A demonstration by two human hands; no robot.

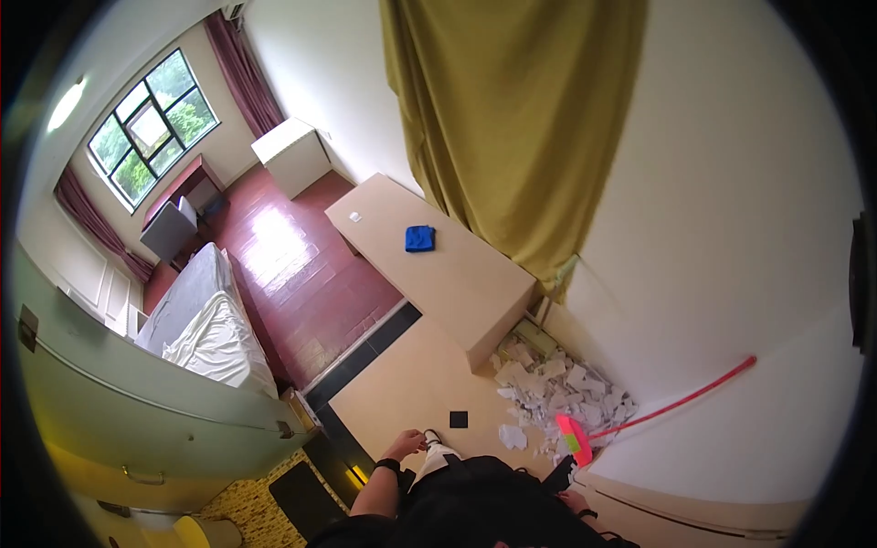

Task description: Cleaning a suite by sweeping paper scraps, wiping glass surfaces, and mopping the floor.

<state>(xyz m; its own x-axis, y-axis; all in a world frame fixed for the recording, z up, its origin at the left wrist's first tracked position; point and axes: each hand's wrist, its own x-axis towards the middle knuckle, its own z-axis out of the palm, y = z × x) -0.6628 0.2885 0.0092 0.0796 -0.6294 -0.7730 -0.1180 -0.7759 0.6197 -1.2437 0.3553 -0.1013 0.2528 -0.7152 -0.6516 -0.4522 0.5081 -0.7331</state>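
Observation:
My left hand (410, 444) hangs in front of my body near my shoe, with the fingers partly bent and no object visible in it. At the lower right, my right hand (571, 500) is partly hidden beside my dark clothing, close to a black toothed object (562, 474); whether I hold that object cannot be told. A pink broom (574, 440) with a long red handle leans on the white wall, beside a heap of white broken debris (548, 383). On the long beige bench-like cabinet (466, 281) lie a folded blue cloth (419, 238) and a small white item (355, 217).
A mustard curtain (521, 123) hangs behind the cabinet. Left of it stand a bed (226, 335), a chair (170, 229) and a white box-like cabinet (294, 154). A frosted glass door (171, 411) is at the lower left. A small black square (458, 419) lies on the floor.

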